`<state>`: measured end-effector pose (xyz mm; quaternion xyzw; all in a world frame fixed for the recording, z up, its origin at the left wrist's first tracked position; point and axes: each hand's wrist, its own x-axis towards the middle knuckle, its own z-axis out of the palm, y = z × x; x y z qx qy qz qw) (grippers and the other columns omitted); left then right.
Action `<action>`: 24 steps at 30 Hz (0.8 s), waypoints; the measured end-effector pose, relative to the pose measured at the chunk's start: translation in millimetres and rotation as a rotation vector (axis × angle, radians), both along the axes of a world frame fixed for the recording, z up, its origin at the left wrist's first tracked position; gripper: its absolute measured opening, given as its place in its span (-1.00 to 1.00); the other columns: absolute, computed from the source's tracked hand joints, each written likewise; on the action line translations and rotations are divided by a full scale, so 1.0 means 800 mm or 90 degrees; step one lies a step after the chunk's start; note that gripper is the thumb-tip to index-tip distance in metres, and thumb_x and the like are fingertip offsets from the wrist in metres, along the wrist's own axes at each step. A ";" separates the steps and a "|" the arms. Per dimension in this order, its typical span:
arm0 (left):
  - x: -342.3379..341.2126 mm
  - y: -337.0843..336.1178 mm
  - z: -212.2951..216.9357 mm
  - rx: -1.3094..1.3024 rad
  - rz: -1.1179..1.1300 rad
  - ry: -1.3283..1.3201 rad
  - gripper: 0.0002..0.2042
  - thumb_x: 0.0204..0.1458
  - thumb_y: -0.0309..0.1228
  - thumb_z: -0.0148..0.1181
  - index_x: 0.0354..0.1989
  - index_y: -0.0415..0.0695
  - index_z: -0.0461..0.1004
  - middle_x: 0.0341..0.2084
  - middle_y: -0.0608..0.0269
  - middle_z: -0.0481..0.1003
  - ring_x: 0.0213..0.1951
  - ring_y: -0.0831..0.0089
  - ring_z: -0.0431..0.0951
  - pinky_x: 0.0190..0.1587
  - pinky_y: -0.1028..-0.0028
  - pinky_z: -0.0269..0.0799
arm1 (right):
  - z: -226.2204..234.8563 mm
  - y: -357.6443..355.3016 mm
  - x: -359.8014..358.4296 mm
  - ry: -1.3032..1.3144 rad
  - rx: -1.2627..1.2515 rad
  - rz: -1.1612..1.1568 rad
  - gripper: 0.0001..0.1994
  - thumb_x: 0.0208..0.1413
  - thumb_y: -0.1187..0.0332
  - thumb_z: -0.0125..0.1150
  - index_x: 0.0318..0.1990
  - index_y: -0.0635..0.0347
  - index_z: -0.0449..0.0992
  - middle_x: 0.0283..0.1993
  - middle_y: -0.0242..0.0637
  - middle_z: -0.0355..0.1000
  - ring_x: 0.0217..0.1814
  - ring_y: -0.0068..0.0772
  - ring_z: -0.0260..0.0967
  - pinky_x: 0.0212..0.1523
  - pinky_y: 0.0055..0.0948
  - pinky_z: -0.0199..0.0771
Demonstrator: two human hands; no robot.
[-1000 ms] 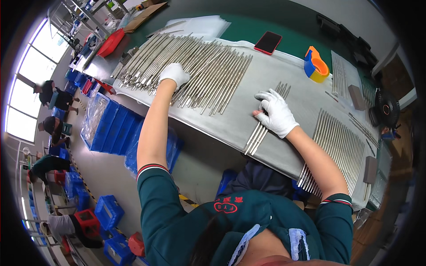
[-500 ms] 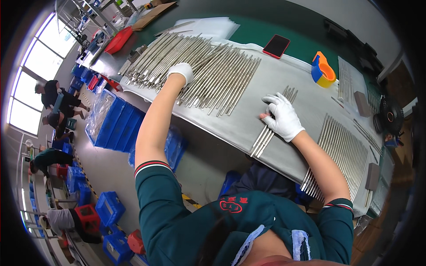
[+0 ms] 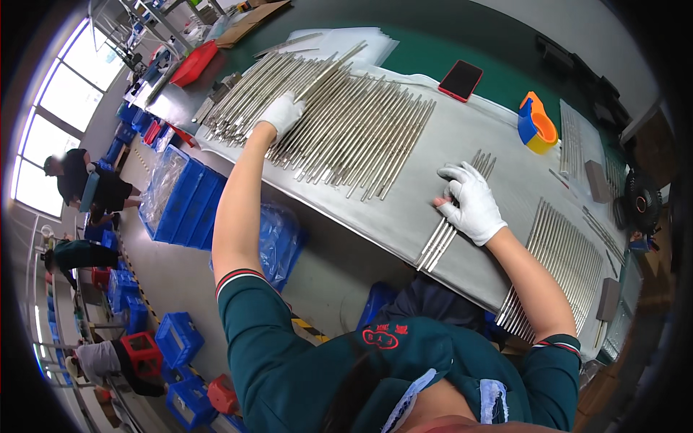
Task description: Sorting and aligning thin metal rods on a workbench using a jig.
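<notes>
A wide heap of thin metal rods lies side by side on the grey sheet covering the table. My left hand, in a white glove, is closed at the heap's middle. From its fingers a few rods rise at a slant, lifted at their far ends. My right hand, also gloved, curls over a small group of rods lying flat apart from the heap, its bare thumb tip beside them. The palm hides the middle of this group.
An even row of rods lies by my right forearm. Beyond my hands are a phone, a blue-and-yellow tape dispenser, plastic sheets and a red tray. Blue crates stand left below the table edge; people work farther off.
My left hand has shifted slightly left and away from me, and the rods in it now stick up out of the heap. My right hand stays on its small group.
</notes>
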<state>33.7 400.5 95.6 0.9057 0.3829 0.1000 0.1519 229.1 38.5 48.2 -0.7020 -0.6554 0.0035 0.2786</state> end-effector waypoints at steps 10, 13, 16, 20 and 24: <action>-0.059 0.069 -0.001 0.200 0.184 0.140 -0.50 0.05 0.00 -0.05 0.00 -0.17 0.34 -0.13 -0.17 0.45 -0.05 -0.01 0.44 0.00 0.16 0.31 | -0.001 0.001 0.000 0.012 0.005 0.012 -0.71 -0.10 0.20 0.24 -0.62 0.22 0.38 -0.07 -0.10 0.40 0.04 -0.06 0.28 0.27 -0.11 0.08; -0.048 0.048 0.004 0.230 0.176 0.148 -0.45 0.06 0.10 -0.11 0.05 -0.09 0.35 -0.15 -0.11 0.46 -0.06 -0.02 0.44 -0.02 0.18 0.31 | -0.002 -0.002 0.003 0.002 0.001 0.007 -0.71 -0.09 0.20 0.24 -0.62 0.22 0.38 -0.07 -0.10 0.40 0.04 -0.06 0.28 0.26 -0.11 0.09; -0.052 0.049 0.008 0.317 0.185 0.264 -0.49 0.09 0.10 -0.18 0.04 0.04 0.39 -0.22 -0.03 0.48 -0.12 0.05 0.47 -0.07 0.17 0.33 | -0.002 0.001 0.000 0.005 0.015 0.013 -0.72 -0.10 0.21 0.24 -0.61 0.21 0.37 -0.07 -0.10 0.40 0.04 -0.06 0.28 0.26 -0.10 0.09; -0.057 0.049 0.002 0.314 0.204 0.263 -0.51 0.09 0.07 -0.16 -0.01 -0.01 0.43 -0.23 -0.01 0.49 -0.12 0.07 0.46 -0.09 0.16 0.34 | -0.004 0.002 -0.001 0.016 0.024 0.013 -0.72 -0.11 0.23 0.25 -0.62 0.20 0.35 -0.07 -0.09 0.40 0.05 -0.06 0.28 0.26 -0.08 0.08; -0.049 0.021 -0.006 0.447 0.144 0.132 -0.58 0.03 -0.02 -0.01 -0.13 -0.11 0.46 -0.16 0.12 0.48 -0.01 0.18 0.40 -0.03 0.16 0.27 | -0.006 0.002 0.001 0.009 0.027 -0.006 -0.69 -0.12 0.21 0.26 -0.65 0.20 0.33 -0.07 -0.08 0.40 0.09 -0.06 0.26 0.28 -0.05 0.04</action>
